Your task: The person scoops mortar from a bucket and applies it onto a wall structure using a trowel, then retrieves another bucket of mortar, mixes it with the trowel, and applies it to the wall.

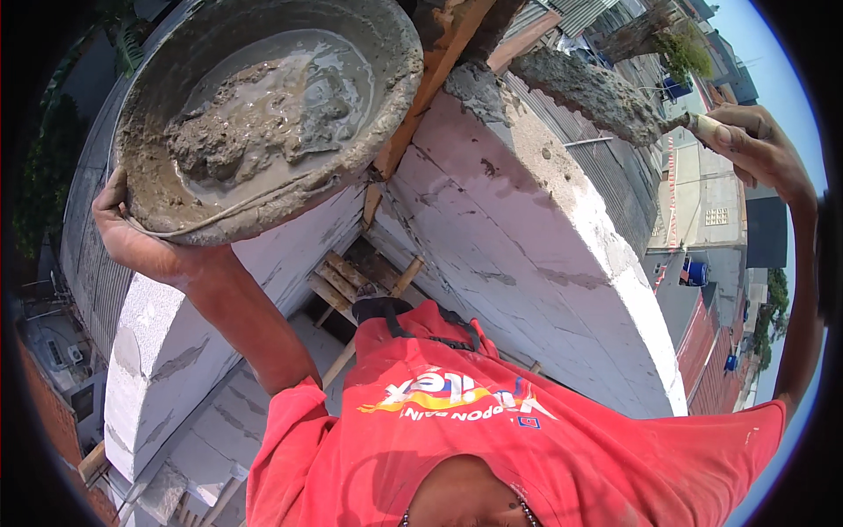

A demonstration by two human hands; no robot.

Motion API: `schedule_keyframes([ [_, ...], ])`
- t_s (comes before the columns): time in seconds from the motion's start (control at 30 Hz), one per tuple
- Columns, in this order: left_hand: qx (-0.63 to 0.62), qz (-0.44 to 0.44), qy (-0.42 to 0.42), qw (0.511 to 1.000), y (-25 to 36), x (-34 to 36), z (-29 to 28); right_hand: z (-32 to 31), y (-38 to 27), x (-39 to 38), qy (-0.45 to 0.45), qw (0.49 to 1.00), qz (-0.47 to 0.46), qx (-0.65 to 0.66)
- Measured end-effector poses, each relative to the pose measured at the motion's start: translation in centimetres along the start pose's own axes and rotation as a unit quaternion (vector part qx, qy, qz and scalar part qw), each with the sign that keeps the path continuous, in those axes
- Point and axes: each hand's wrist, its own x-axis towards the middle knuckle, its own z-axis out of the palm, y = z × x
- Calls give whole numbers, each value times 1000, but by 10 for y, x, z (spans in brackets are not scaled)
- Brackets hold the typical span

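At the upper left, a wide round basin [386,140] caked in grey stands tilted toward me. Wet grey mortar [255,123] lies in it, lumpy on the left and watery at the far side. My left hand [136,237] grips the basin's near left rim from beneath. Far out to the right, my right hand [755,149] is closed around the pale handle of a trowel [588,92], whose long blade is coated with mortar. The blade's far end is beside a dab of mortar [479,92] on top of the right-hand white block wall [527,211].
An orange-brown wooden beam [439,75] rises between basin and wall. Another white block wall [167,351] runs at the left. Below me are wooden planks [338,281] in the gap between the walls. Corrugated roofs [606,176] and a blue tank [694,272] lie far below.
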Motion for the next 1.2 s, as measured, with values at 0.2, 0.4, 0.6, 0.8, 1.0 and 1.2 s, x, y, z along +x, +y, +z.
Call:
schedule_keyframes([
  [0.2, 32, 17, -34, 999, -5, -11, 7, 38, -47, 102, 114, 979, 58, -156],
  [0.4, 39, 21, -82, 996, -13, 12, 0, 196, -54, 43, 301, 946, -86, -79],
  [0.6, 134, 137, -59, 980, -2, 3, 4, 265, -62, 46, 275, 956, -94, -33],
  [0.8, 183, 89, -40, 978, 3, -27, 26, 148, -65, 68, 217, 974, -54, -44],
  [1.0, 192, 98, -34, 976, 6, -27, 22, 175, -30, 85, 207, 970, -47, 115],
  [1.2, 73, 59, -73, 993, -14, 19, 0, 190, -45, 28, 206, 908, 156, 330],
])
